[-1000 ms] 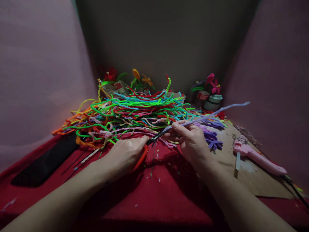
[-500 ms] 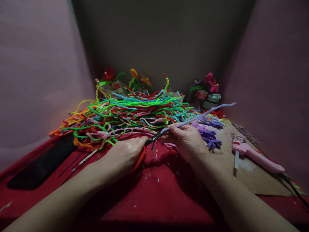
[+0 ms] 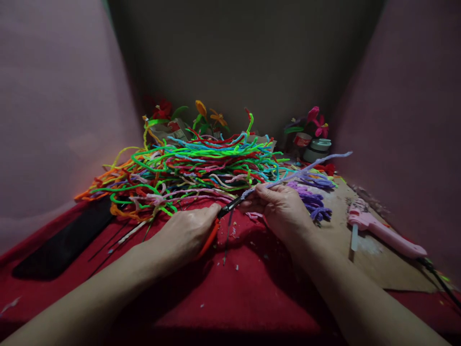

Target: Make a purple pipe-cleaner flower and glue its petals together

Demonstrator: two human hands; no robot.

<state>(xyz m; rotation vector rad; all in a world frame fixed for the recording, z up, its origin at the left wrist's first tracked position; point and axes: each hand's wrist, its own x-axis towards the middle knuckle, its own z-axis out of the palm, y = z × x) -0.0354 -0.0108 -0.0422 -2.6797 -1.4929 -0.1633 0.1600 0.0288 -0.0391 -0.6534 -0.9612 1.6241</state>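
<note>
My left hand (image 3: 185,229) is closed round the red-orange handles of pliers (image 3: 210,240). Their dark jaws point right and meet the near end of a lavender pipe cleaner (image 3: 308,168). Between thumb and fingers, my right hand (image 3: 283,205) pinches that pipe cleaner just beyond the jaws. Its far end sticks out to the upper right. Behind both hands lies a big heap of multicoloured pipe cleaners (image 3: 216,161). Purple pipe cleaner pieces (image 3: 315,204) rest just right of my right hand.
A pink glue gun (image 3: 385,230) lies on a cardboard sheet (image 3: 392,276) at right, its cord trailing off. At left is a black flat object (image 3: 61,245). Small scraps dot the red cloth (image 3: 230,307). Pipe cleaner flowers (image 3: 317,120) and a lidded jar (image 3: 317,150) stand behind.
Almost nothing differs. The view has shifted very slightly, and both hands keep their hold on the pliers and the lavender pipe cleaner.
</note>
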